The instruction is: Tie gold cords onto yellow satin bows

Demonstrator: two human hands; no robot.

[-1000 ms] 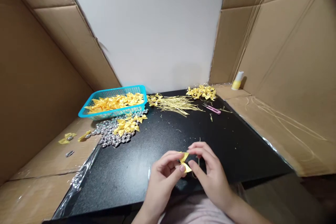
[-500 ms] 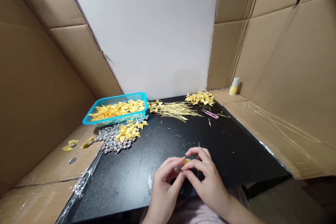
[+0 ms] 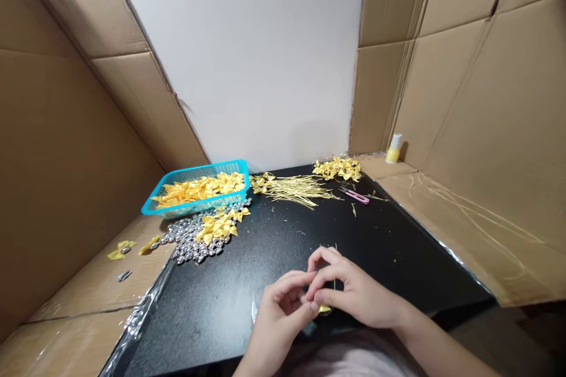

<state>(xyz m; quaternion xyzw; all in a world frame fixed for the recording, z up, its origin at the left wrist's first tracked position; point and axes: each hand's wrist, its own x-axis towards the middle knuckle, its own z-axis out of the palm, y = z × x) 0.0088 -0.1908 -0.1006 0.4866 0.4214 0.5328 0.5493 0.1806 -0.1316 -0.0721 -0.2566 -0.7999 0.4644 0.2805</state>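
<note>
My left hand (image 3: 279, 313) and my right hand (image 3: 349, 291) meet fingertip to fingertip just above the near edge of the black tabletop (image 3: 380, 247). Both pinch a small yellow ribbon bow (image 3: 324, 308), of which only a sliver shows below my right fingers. A thin gold thread sticks up beside my right fingers. Fingers of both hands are curled closed around the bow.
A turquoise basket (image 3: 197, 174) of yellow bows stands at the back left, with a heap of silver beads (image 3: 190, 241) and loose bows (image 3: 220, 225) before it. Gold wire strands (image 3: 296, 187), another bow pile (image 3: 339, 168), pink snips (image 3: 356, 195) and a small glue bottle (image 3: 392, 148) lie farther back. Cardboard walls enclose both sides.
My hands have closed together over the bow and moved nearer to me; the bow, open and plain a second ago, is now almost hidden. The view has tilted a little.
</note>
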